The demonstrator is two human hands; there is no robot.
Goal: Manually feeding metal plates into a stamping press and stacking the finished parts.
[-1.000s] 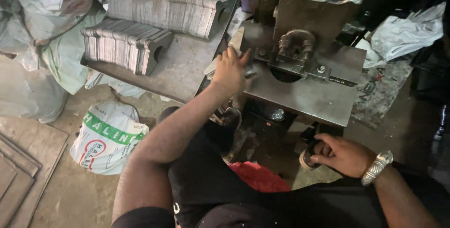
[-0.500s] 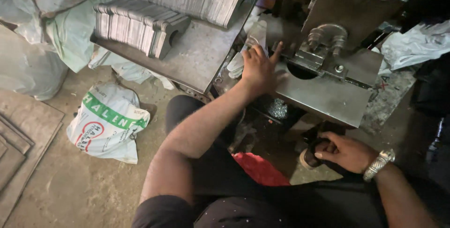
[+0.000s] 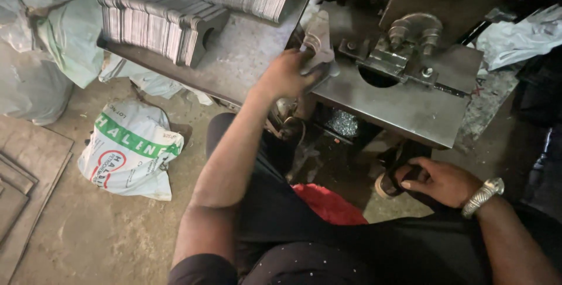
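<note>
A flat grey metal piece (image 3: 319, 48) is held at the left edge of the steel plate (image 3: 410, 106) of a press, just beside the gap between that plate and the metal table (image 3: 246, 62). Its long axis runs roughly up and away from the person, slightly tilted, with its upper end pointing toward the back of the machine. The left hand (image 3: 287, 74) is closed around the lower part of the piece, the fingers curled narrowly over its edge. To the right of the piece, a round hole (image 3: 374, 79) in the plate and a bolted clamp (image 3: 410, 42) are seen, near but apart from the hand.

The right hand (image 3: 442, 181) is rested low beside the knee, the fingers bent over a dark handle (image 3: 393, 181); whether it is fully gripped cannot be told.

Two rows of stacked metal blanks (image 3: 164, 21) are laid on the table to the left, well apart from the hand, with bare tabletop between. A printed sack (image 3: 132, 150) lies on the floor below.
</note>
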